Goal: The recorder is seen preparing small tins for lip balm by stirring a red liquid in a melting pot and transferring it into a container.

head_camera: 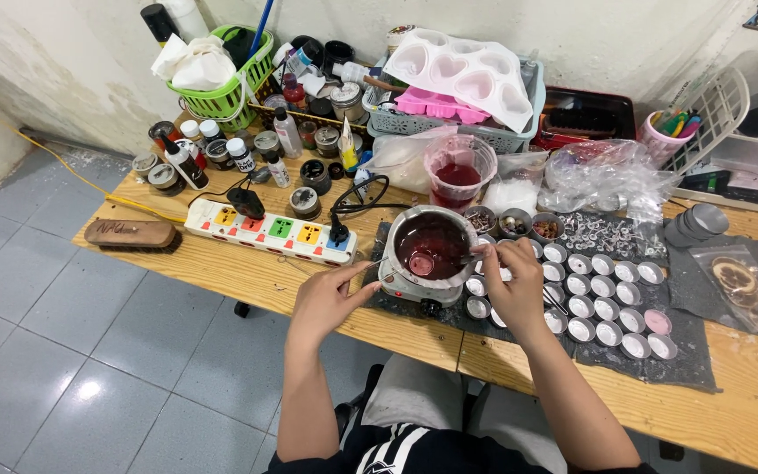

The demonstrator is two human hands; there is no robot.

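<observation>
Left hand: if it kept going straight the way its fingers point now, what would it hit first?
Probably the small hot plate under the pot of dark red liquid. The left hand points right toward it, fingertips close to its edge, though depth is hard to judge.

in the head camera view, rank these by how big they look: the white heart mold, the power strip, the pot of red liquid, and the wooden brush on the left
1. power strip
2. white heart mold, close to the strip
3. pot of red liquid
4. wooden brush, near the pot, unsure

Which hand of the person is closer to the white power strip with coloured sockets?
Left. The left hand is just below the right end of the power strip. The right hand is beyond the pot of red liquid, farther from it.
</observation>
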